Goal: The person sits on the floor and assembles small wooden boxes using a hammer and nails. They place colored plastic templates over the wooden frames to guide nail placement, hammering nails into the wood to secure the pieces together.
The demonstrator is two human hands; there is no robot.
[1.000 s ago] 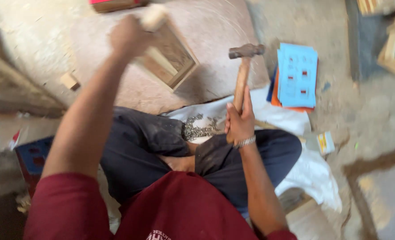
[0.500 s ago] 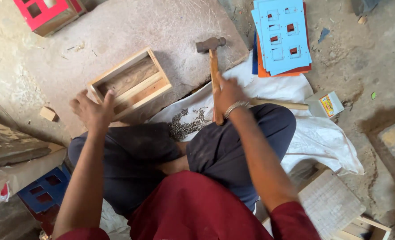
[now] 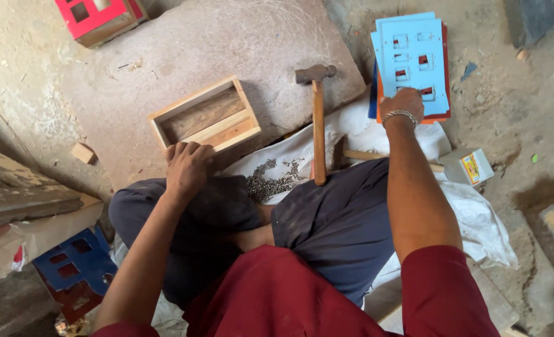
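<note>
Frame [image 3: 204,115]: open wooden box on stone slab [image 3: 239,43], sides joined, no front panel on.
Left hand [image 3: 188,163]: loosely curled, resting at near edge of frame, clamped on nothing.
Right hand [image 3: 403,105]: on blue cut-out panels [image 3: 414,56], fingers hidden, grip impossible to tell.
Hammer [image 3: 317,118]: laid down, unheld, beside nail pile [image 3: 271,181].
Room: bare slab beyond frame; knees crowd near side.
</note>
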